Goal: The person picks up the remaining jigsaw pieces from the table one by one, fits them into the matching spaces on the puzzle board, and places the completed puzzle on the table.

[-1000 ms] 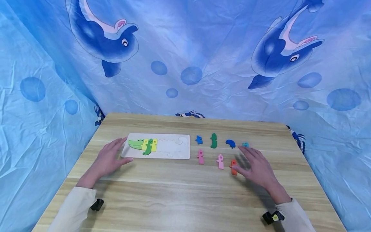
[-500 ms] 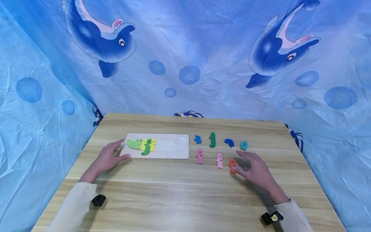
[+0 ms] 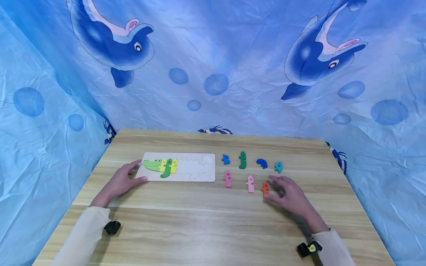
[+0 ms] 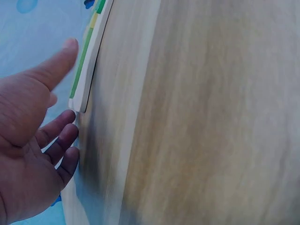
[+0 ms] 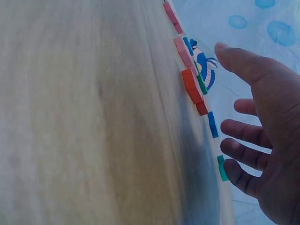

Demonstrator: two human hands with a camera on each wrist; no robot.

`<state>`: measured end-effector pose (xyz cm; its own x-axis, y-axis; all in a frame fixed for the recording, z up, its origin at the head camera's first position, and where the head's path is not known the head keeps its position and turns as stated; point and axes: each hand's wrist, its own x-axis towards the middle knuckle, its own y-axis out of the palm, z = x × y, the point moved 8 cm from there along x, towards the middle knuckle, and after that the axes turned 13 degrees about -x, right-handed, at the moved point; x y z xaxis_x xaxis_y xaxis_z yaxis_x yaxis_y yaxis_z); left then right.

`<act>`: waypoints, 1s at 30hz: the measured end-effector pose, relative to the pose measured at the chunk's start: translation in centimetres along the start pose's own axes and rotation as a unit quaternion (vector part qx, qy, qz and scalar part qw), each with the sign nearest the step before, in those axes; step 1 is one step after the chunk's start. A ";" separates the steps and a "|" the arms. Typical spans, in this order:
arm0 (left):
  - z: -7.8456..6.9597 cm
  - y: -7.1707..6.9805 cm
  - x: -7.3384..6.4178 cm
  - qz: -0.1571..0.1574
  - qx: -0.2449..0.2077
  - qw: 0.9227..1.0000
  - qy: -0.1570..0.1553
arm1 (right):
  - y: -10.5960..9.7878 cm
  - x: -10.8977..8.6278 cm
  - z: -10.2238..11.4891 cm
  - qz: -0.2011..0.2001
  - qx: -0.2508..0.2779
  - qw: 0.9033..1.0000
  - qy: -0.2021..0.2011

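Observation:
The person's left hand (image 3: 123,181) is at the left end of a white puzzle board (image 3: 199,178), thumb and fingers spread and relaxed around its corners. On the board lie a green crocodile head (image 3: 151,165), two yellow pieces and a green leg piece (image 3: 166,170); faint outlines mark the rest. Beside the orange puzzle piece (image 3: 265,186), the right hand (image 3: 291,194) hovers with parted fingers and nothing in its grasp. Its thumb overlaps that piece's lower end in the head view; the right wrist view shows a gap between thumb and piece.
Right of the board lie a light pink piece (image 3: 250,184), a darker pink piece (image 3: 227,179), a blue piece (image 3: 226,159), a dark green piece (image 3: 243,160), a blue curved piece (image 3: 262,163) and a teal piece (image 3: 278,167). A dolphin-printed curtain (image 3: 246,111) hangs behind the wooden table (image 3: 199,229).
The right hand has drawn back slightly from the teal piece, uncovering it, and its thumb stays by the orange piece. The left hand keeps its place at the board. The head view shifts slightly.

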<state>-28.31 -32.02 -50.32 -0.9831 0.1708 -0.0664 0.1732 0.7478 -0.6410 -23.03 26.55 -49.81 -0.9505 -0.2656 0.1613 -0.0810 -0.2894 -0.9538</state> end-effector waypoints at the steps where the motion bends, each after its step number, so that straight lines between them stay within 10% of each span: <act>1: 0.0 0.0 0.1 -0.001 0.000 1.000 0.001 | 0.1 0.0 0.0 0.001 0.001 1.000 -0.002; 30: 0.5 0.1 0.8 -0.001 0.022 1.000 0.004 | 1.5 1.4 0.1 0.066 -0.034 0.997 -0.007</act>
<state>-29.15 -32.06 -50.82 -0.9829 0.1746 -0.0583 0.1678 0.7191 -0.6744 -24.44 25.66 -50.98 -0.9502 -0.3094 0.0370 0.0229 -0.1877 -0.9820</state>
